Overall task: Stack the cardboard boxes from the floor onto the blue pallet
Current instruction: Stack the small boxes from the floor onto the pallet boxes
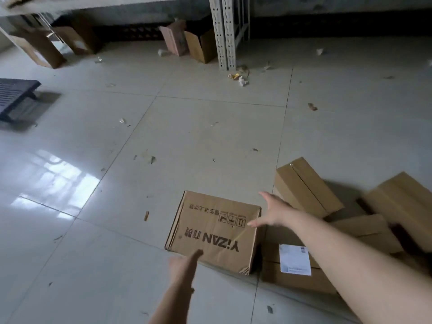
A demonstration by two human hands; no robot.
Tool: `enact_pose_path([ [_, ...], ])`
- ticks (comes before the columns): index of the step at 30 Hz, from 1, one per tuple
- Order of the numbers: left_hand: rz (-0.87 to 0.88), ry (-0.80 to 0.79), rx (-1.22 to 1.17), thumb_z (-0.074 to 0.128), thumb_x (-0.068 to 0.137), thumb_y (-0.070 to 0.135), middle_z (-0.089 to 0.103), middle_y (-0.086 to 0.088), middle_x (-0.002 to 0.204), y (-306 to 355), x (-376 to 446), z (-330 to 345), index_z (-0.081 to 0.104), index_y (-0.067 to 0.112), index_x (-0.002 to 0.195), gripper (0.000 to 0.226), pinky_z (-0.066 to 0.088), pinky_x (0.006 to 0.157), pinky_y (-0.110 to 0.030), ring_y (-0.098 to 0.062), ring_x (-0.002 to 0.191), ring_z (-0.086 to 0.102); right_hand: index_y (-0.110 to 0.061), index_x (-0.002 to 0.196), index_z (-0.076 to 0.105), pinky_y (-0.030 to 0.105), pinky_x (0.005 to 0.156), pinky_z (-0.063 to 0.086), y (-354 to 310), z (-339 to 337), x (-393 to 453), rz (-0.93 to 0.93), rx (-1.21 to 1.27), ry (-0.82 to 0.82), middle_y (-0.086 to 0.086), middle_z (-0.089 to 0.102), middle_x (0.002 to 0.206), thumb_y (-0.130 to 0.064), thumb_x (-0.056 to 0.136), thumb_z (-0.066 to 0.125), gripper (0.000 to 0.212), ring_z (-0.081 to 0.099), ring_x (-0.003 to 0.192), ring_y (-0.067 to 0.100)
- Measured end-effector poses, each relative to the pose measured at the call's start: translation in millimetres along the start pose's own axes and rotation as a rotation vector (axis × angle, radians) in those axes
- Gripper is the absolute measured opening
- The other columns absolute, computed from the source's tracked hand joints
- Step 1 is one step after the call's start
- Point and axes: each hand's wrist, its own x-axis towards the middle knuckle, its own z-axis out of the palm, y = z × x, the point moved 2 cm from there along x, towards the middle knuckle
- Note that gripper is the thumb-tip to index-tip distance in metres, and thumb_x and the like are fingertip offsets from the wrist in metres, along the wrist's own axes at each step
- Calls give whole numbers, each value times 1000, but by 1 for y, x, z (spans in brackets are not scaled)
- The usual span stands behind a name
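Both hands reach for the YIZAN box on the floor.

The left hand (184,265) stretches, fingers straight, to the near edge of the YIZAN box (214,230); the right hand (271,212) is spread at its right edge; neither grips it. More boxes (304,185) lie heaped just right of it. The pallet (16,94) sits well apart at far left on the floor (187,136).

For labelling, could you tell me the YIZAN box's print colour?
Dark brown lettering, head view.
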Motion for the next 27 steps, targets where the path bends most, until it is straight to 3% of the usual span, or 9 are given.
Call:
enact_pose_path([
  [2, -189, -128, -78, 71, 75, 35, 43, -14, 112, -26, 7, 23, 41, 3, 129, 69, 43, 90, -53, -34, 108, 44, -20, 149, 5, 39, 113, 18, 16, 20, 19, -10, -88, -22, 6, 8, 158, -40, 63, 82, 117, 15, 143, 26],
  [5, -259, -213, -215, 71, 76, 33, 37, -17, 136, -40, 23, 53, 34, 9, 139, 77, 38, 98, -50, -34, 126, 38, -19, 149, 2, 41, 115, 16, 31, 37, 42, -11, -182, -13, 5, 4, 158, -43, 66, 78, 115, 8, 144, 28],
  [9, -37, -204, -447, 70, 75, 2, 45, -12, 139, -38, 40, 81, 30, 15, 140, 77, 36, 105, -48, -33, 123, 44, -14, 137, 27, 32, 102, 36, 46, 51, 52, 5, 4, 33, 7, 40, 142, -36, 63, 81, 94, 40, 127, 24],
  [12, 1, -221, -422, 75, 73, 13, 52, -4, 129, -25, 29, 85, 36, 29, 131, 72, 48, 80, -57, -38, 109, 53, -15, 122, 35, 28, 90, 40, 59, 56, 37, 18, 172, 131, 6, 47, 130, -32, 65, 81, 74, 48, 114, 22],
  [14, 114, -210, -365, 73, 75, 15, 56, -2, 116, -8, 17, 84, 39, 30, 129, 66, 52, 61, -45, -32, 93, 59, -17, 119, 33, 32, 90, 41, 65, 53, 25, 51, 350, 177, 7, 50, 126, -31, 68, 80, 71, 48, 108, 21],
  [16, 255, -193, -335, 72, 74, 8, 56, 1, 106, 19, -3, 80, 39, 28, 131, 69, 51, 57, -36, -23, 82, 60, -19, 124, 29, 35, 93, 41, 61, 39, 13, 53, 540, 187, 5, 51, 124, -32, 70, 78, 74, 47, 105, 19],
  [22, 685, -191, -278, 71, 74, 6, 56, 11, 94, 130, -114, 78, 43, 29, 130, 67, 50, 55, -29, -14, 78, 61, -24, 111, 38, 27, 72, 48, 23, -74, -58, -121, 686, 455, -2, 59, 108, -45, 67, 77, 62, 58, 93, 16],
  [25, 893, -308, -219, 73, 72, 8, 55, 17, 92, 187, -204, 106, 44, 35, 123, 65, 52, 54, -27, -15, 81, 63, -21, 102, 42, 21, 60, 46, 23, -157, -125, -204, 745, 713, -4, 61, 98, -42, 67, 78, 54, 59, 83, 9],
  [27, 988, -432, -181, 74, 73, 11, 54, 20, 92, 214, -271, 135, 43, 38, 121, 64, 56, 64, -34, -20, 88, 63, -20, 105, 40, 17, 59, 44, 34, -211, -177, -236, 811, 865, -7, 59, 96, -40, 69, 77, 55, 57, 82, 6],
])
